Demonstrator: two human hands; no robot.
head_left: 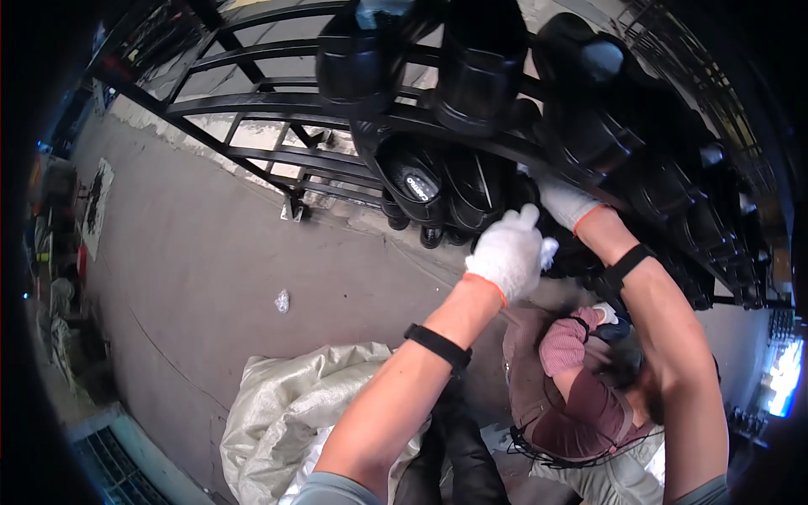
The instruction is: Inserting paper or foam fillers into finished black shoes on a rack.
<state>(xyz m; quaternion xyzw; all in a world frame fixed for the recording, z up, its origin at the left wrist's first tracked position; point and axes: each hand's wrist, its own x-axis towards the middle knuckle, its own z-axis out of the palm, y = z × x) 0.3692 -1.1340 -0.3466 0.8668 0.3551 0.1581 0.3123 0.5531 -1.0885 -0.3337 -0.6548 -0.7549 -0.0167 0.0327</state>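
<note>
My left hand (510,254), in a white knit glove with an orange cuff, is beside the black shoes on a middle shelf of the rack. Its thumb and fingers stand apart, and no held thing shows between them. Just right of it, my right hand (566,202), gloved the same way, reaches in under the upper shelf; its fingers are hidden among dark shoes. Left of the hands lie a black shoe (410,178) with a pale insole label and another black shoe (473,189). Above them, large black shoes (480,63) line the upper shelf.
The black metal rack (252,105) runs across the top and down the right. A co-worker in a maroon top (581,412) is low at the right, near my right forearm. A pale woven sack (295,400) lies by my legs. A crumpled clear scrap (283,300) is on the floor.
</note>
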